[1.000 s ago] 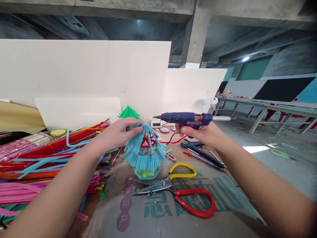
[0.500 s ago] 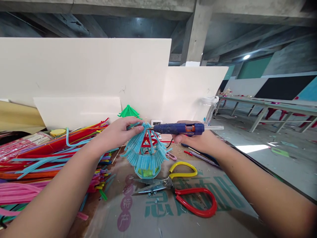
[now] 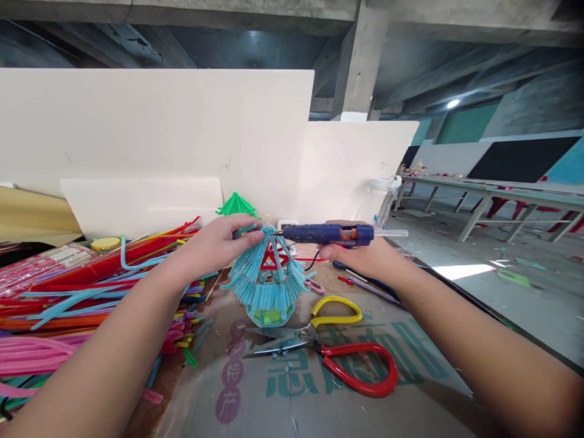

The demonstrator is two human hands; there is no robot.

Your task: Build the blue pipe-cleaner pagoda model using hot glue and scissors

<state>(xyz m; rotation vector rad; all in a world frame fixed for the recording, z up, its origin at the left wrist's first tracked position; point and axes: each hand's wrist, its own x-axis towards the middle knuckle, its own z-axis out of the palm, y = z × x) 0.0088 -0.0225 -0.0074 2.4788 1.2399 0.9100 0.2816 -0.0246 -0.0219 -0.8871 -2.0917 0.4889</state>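
My right hand (image 3: 349,252) is closed round a dark blue hot glue gun (image 3: 323,235), a clear glue stick (image 3: 392,233) poking from its rear. The gun's nozzle points left at the top of a light blue pavilion model (image 3: 269,292) made of fuzzy pipe cleaners, with red struts inside and a green base. My left hand (image 3: 230,237) grips the model's upper left side, thumb near the peak; a short blue strip shows by its fingers. In front of the model lie open scissors (image 3: 310,334) with one yellow and one red handle.
Bundles of coloured pipe cleaners (image 3: 91,298) cover the left side. Behind stand a small green roof (image 3: 236,205), white boards (image 3: 159,128) and a clear lidded jar (image 3: 381,198). A pink clip (image 3: 314,286) and blue scraps (image 3: 287,368) lie near the scissors.
The glue gun's nozzle has shifted slightly left and up, closer to the model's peak. My left hand keeps its hold on the model.
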